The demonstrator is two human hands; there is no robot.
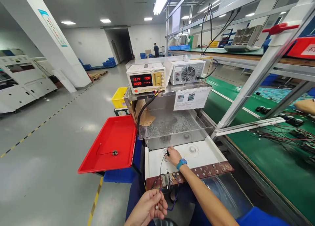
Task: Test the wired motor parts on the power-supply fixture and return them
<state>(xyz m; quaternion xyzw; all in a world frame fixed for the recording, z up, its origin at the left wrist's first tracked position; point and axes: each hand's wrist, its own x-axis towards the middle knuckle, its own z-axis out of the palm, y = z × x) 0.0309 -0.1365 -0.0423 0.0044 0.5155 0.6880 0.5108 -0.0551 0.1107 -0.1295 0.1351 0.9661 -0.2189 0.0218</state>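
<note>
My right hand (pixel 174 156), with a blue watch on its wrist, is closed on a small dark round part (pixel 167 152) over the white tray (pixel 177 158). A thin wire lead (pixel 161 165) runs from that part down to my left hand (pixel 152 203). The left fingers are pinched around the lead's end, where a small white connector (pixel 157 206) shows. Just in front of the hands, a brown strip (pixel 204 170) with several metal studs edges the tray, and a metal terminal block (pixel 167 179) with cables sits on it.
A power supply (pixel 146 79) with red digits stands behind a clear-fronted bin (pixel 172 124). To the left, a red tray (pixel 115 130) holds a small round part (pixel 114 152) with a wire. Right of me, a green conveyor (pixel 265 160) carries wired parts, with another person's hand (pixel 305 106) beside it.
</note>
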